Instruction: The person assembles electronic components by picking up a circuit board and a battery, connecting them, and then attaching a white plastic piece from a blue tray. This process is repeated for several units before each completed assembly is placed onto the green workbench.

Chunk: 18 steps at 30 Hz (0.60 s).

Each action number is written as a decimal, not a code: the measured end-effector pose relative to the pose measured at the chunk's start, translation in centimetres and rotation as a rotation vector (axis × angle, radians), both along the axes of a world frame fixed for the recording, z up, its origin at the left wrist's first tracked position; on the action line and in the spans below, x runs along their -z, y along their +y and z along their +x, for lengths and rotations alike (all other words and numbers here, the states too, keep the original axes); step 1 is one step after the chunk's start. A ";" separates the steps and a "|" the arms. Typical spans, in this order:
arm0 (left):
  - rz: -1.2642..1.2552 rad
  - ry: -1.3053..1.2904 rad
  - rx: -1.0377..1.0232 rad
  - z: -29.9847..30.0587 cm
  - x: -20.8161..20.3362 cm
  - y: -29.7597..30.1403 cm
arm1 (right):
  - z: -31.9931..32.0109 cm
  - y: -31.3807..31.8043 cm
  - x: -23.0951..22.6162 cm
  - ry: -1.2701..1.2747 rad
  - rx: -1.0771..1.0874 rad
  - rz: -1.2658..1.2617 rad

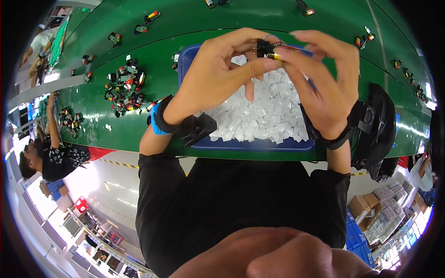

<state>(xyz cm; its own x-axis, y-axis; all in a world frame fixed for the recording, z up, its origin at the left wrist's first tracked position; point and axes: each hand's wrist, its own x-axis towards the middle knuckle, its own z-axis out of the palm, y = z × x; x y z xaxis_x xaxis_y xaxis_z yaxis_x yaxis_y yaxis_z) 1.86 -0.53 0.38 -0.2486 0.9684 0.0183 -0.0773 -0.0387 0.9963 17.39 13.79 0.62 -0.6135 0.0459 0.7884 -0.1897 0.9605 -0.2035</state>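
Note:
Above the tray, my left hand [215, 67] pinches a small black electronic assembly [265, 49] between thumb and fingers. Thin metal pins stick out of its left side, a blue wire loops over its top, and a yellow cylindrical cell shows at its lower right. My right hand [327, 76], a little blurred, has its fingertips closed on the cell end of the same assembly, its other fingers raised and curved. Beneath both hands stands a blue tray [255, 146] filled with small white pieces [259, 116], paper-like in look.
Left of the tray, a pile of circuit boards with cells [125, 88] lies on the green table [162, 51]. Similar assemblies [152, 16] are scattered along the far side. A black bag [382, 125] lies by my right forearm. A co-worker [55, 155] sits at the left.

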 end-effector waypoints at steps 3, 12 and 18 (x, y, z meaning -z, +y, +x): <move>0.058 -0.008 -0.041 -0.2 0.5 0.4 | 1.0 -0.7 -0.4 -0.079 0.048 -0.524; 0.228 0.060 -0.137 0.4 1.8 0.7 | 0.6 -1.3 0.4 -0.106 -0.097 -0.790; 0.274 0.265 -0.238 1.0 2.3 0.8 | 0.2 -1.7 0.8 -0.016 -0.183 -1.146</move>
<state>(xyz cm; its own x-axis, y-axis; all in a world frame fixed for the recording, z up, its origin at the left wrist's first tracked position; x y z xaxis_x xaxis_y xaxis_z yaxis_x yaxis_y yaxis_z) 2.82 0.30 -1.90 -0.4159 0.8354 0.3592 0.2218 -0.2898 0.9310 17.60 12.05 -0.21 -0.6942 0.6377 0.3338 -0.2960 0.1698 -0.9400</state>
